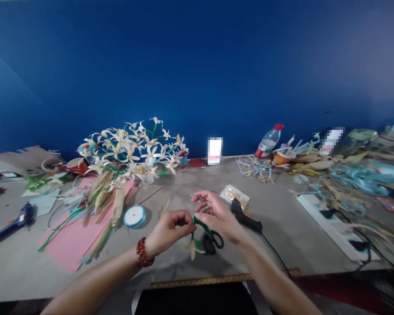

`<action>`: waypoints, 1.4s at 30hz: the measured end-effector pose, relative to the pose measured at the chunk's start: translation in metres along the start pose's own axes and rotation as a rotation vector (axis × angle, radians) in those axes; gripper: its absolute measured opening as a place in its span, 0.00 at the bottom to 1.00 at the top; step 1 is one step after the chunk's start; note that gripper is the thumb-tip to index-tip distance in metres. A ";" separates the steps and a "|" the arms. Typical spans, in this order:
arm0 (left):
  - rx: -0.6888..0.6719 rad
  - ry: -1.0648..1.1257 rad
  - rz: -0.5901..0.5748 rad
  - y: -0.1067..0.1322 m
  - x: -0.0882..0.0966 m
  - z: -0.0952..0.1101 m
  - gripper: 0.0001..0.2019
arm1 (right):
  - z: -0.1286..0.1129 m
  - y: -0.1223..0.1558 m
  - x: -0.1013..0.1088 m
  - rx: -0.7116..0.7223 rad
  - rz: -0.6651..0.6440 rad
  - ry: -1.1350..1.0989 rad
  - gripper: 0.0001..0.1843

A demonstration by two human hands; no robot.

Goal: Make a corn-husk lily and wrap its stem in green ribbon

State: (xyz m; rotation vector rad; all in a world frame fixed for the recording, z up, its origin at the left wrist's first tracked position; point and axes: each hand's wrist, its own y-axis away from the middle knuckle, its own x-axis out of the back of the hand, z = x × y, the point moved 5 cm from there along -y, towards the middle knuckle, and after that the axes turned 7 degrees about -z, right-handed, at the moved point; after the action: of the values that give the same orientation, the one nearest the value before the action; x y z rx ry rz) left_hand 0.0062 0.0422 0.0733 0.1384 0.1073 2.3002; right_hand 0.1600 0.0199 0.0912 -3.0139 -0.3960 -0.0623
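Observation:
My left hand [172,228], with a red bead bracelet [145,252] at the wrist, pinches a thin green-wrapped stem [193,235] between thumb and forefinger. A pale husk-like petal [192,251] hangs at its lower end. My right hand [218,216] is close by on the right, thumb and curled fingers around a strip of green tape [203,225] that runs from the stem; its exact grip is partly hidden. Below the hands lie scissors with black handles [213,241], beside a roll of green tape [200,247], partly covered.
Husk flowers [131,144] stand at the back left, above pink paper [65,245] and a ribbon spool [134,216]. A black glue gun [246,216] lies right, near a power strip [335,227]. A blue glue gun [15,223] is far left. A bottle [268,142] leans behind.

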 end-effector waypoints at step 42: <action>-0.130 -0.063 0.318 0.026 0.041 -0.006 0.09 | 0.090 0.067 0.035 -0.068 0.528 0.059 0.16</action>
State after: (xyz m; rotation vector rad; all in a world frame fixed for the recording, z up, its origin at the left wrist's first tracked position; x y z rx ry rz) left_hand -0.0410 0.0555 0.0729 0.1714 -0.1045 2.6081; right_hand 0.2140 -0.0258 -0.0027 -3.0613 0.4179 -0.1227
